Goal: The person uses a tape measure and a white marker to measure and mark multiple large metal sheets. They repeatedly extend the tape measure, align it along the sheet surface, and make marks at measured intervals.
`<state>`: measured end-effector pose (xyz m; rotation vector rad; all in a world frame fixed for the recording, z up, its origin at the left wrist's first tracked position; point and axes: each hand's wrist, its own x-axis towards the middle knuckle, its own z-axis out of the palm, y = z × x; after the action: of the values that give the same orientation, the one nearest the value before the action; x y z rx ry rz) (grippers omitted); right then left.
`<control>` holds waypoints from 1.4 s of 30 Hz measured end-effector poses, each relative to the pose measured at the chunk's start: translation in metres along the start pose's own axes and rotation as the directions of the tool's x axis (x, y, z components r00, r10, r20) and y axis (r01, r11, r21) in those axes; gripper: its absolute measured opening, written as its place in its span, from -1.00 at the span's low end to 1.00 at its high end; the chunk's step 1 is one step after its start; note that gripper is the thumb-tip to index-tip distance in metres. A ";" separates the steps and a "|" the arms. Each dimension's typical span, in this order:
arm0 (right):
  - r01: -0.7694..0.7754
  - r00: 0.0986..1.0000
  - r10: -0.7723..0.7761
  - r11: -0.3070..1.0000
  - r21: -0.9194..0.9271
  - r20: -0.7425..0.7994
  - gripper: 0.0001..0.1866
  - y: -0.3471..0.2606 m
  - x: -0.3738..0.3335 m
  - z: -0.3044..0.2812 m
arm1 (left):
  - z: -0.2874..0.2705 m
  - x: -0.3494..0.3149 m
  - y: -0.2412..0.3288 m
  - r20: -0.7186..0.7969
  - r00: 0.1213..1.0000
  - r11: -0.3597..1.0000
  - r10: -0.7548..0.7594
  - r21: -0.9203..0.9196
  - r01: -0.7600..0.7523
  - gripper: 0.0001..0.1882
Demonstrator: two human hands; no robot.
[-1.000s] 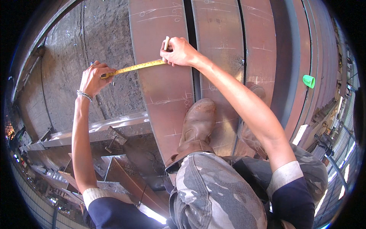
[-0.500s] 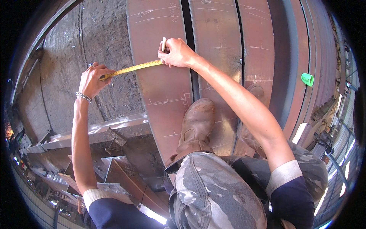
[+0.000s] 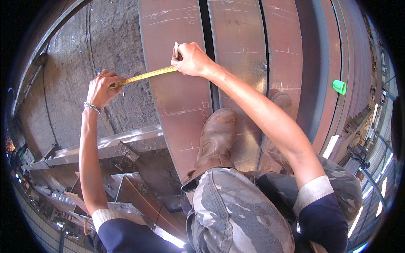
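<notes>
A yellow tape measure blade [image 3: 145, 76] stretches between my two hands, crossing the left edge of a reddish-brown steel beam [image 3: 177, 92]. My left hand [image 3: 101, 89], with a chain bracelet at its wrist, is closed on the tape's dark left end, out past the beam. Over the beam, my right hand [image 3: 192, 60] pinches a whitish flat chalk stick [image 3: 176, 49] that points upward. The tape's right end meets its lower fingers, which hide how it is held there. White chalk lines [image 3: 183, 110] mark the beam above and below the tape.
My brown boot [image 3: 219, 130] stands across the beams, beside a dark gap [image 3: 207, 31]. More marked beams [image 3: 240, 38] lie to the right. A green plastic piece [image 3: 339, 87] rests farther right. Left of the beam, the dirty ground [image 3: 71, 84] is lower, with a metal rail [image 3: 105, 145] across it.
My right hand has shifted slightly left along the tape, and the chalk stick has turned a little. The left hand stays nearly still.
</notes>
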<state>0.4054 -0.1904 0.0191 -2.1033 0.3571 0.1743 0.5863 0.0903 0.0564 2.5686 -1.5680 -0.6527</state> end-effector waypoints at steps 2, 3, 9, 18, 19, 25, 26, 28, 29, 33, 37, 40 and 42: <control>0.127 0.977 -0.135 0.990 -0.060 -0.167 -0.90 -0.003 0.001 0.003 | -0.001 -0.001 0.001 0.000 1.000 1.000 -0.011 0.006 0.011 -0.74; 0.200 0.928 -0.219 0.975 -0.092 -0.302 -0.90 -0.005 0.002 0.004 | -0.001 -0.001 0.001 0.004 1.000 1.000 -0.004 0.010 0.004 -0.74; 0.191 0.880 -0.183 0.981 -0.028 -0.439 -0.89 0.003 0.000 -0.015 | 0.001 -0.001 -0.002 -0.019 0.999 0.999 0.027 0.026 -0.026 -0.72; 0.105 0.841 0.088 0.942 0.320 -0.534 -0.85 0.015 -0.020 -0.042 | -0.002 0.000 -0.001 -0.033 0.999 0.998 0.006 0.056 -0.004 -0.73; 0.081 0.831 0.152 0.919 0.386 -0.536 -0.84 0.017 -0.022 -0.048 | -0.005 0.001 -0.002 -0.039 0.999 0.998 0.014 0.059 -0.011 -0.72; 0.065 0.806 0.201 0.905 0.421 -0.556 -0.82 0.025 -0.035 -0.095 | -0.030 0.027 -0.014 -0.140 0.990 0.996 0.022 0.089 -0.010 -0.72; 0.059 0.800 0.216 0.900 0.432 -0.560 -0.82 0.025 -0.037 -0.100 | -0.034 0.035 -0.017 -0.155 0.988 0.994 0.017 0.108 -0.001 -0.73; 0.043 0.800 0.231 0.899 0.436 -0.554 -0.82 0.026 -0.041 -0.105 | -0.036 0.052 -0.022 -0.177 0.984 0.993 0.023 0.114 -0.003 -0.74; 0.024 0.799 0.244 0.900 0.435 -0.550 -0.81 0.026 -0.043 -0.107 | -0.038 0.062 -0.026 -0.174 0.984 0.993 0.022 0.115 -0.002 -0.74; -0.012 0.796 0.273 0.899 0.437 -0.540 -0.81 0.029 -0.050 -0.108 | -0.042 0.092 -0.039 -0.176 0.983 0.989 0.043 0.145 -0.018 -0.73; -0.037 0.802 0.303 0.886 0.463 -0.515 -0.81 0.034 -0.054 -0.107 | -0.043 0.110 -0.045 -0.148 0.988 0.987 0.042 0.160 -0.018 -0.72; -0.044 0.804 0.303 0.888 0.458 -0.512 -0.81 0.039 -0.053 -0.107 | -0.041 0.113 -0.045 -0.143 0.989 0.989 0.025 0.145 -0.005 -0.72; -0.035 0.806 0.287 0.896 0.442 -0.518 -0.81 0.043 -0.052 -0.108 | -0.040 0.114 -0.045 -0.146 0.989 0.989 0.019 0.149 0.003 -0.72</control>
<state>0.3408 -0.2940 0.0552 -1.6545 0.8643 -0.4232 0.6841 0.0073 0.0441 2.6429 -1.6361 -0.3481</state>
